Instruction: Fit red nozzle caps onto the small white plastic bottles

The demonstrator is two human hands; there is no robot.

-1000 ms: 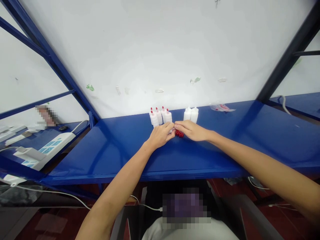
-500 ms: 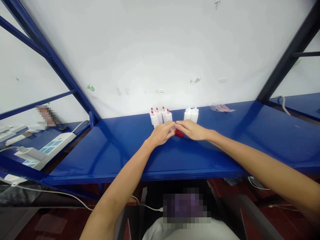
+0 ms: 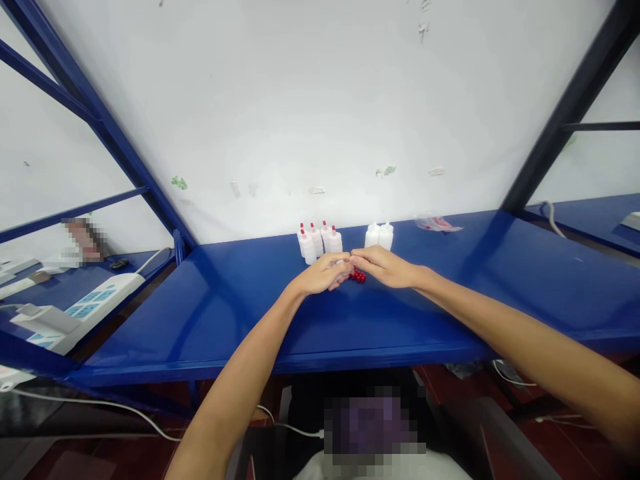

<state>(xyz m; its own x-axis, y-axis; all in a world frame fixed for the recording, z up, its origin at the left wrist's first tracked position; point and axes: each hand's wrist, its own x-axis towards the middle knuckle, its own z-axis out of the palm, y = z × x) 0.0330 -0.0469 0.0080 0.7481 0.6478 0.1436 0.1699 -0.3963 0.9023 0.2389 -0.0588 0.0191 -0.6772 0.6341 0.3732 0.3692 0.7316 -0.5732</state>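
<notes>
Pale object, mostly hidden, is gripped in left hand; long axis can't be told. Right hand is brought fingertip-close, its grip obscured. Red caps are bunched just nearside, right hand nearer.

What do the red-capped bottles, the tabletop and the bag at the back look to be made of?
Red-capped bottles: probably soft plastic, given their milky white bodies. Tabletop: perhaps painted metal, glossy blue with reflections. Bag: likely thin plastic film, see-through and crinkled.

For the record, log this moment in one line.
left hand: partly hidden white item; right hand: fingertips close by; red pieces: near both; red-tipped bottles: upright behind
</notes>
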